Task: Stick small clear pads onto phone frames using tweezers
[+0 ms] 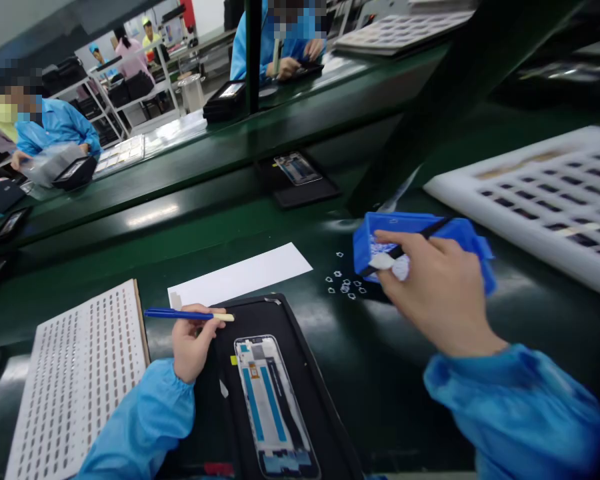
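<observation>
My left hand (pixel 193 343) is closed around a blue stick tool with a pale tip (pixel 187 315), held level beside a black holder (pixel 300 393). An opened phone frame (pixel 275 407) lies in that holder. My right hand (pixel 437 293) is closed on dark tweezers (pixel 420 237), whose tips reach into a blue plastic box (pixel 415 243). Several tiny white parts (pixel 345 283) lie scattered on the green bench just left of the box.
A white perforated sheet (pixel 77 380) lies at the left, a white paper strip (pixel 240 275) behind the holder, and a white grid tray (pixel 545 193) at the right. Another phone on a black holder (pixel 300 177) sits on the belt. People in blue coats work across the line.
</observation>
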A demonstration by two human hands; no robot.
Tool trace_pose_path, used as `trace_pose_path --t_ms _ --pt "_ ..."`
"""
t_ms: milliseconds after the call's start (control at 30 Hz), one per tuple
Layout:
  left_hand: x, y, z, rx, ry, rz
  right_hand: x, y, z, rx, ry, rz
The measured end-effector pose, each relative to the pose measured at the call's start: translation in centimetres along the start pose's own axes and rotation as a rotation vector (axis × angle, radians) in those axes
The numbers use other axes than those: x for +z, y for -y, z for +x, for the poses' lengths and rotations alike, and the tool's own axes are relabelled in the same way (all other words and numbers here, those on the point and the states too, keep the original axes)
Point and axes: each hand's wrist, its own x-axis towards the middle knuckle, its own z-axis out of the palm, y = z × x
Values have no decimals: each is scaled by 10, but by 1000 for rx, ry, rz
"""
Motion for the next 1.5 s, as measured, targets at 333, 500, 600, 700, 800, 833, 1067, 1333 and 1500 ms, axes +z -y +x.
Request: trace_pose_path --t_ms 333,500,600,700,800,833,1067,1333,1500 --pt "1 -9 -6 149 372 348 30 87 -61 -317 631 647" --pt "5 -12 -10 140 488 413 32 84 -62 -324 633 726" --pt "8 -10 -10 152 515 470 32 84 -63 -306 624 746" --pt "11 -7 -9 191 533 526 33 85 -64 -286 615 751" --pt "12 -7 -9 241 545 567 33 85 -64 -272 608 759" --pt "12 -7 -9 258 553 583 33 85 -64 -271 607 762" --pt "13 -14 -8 343 587 685 32 86 -63 -273 588 771" --pt "21 -21 -8 401 681 884 34 84 -65 -297 570 754" --pt "23 -20 -6 236 633 750 35 81 -64 -297 606 736"
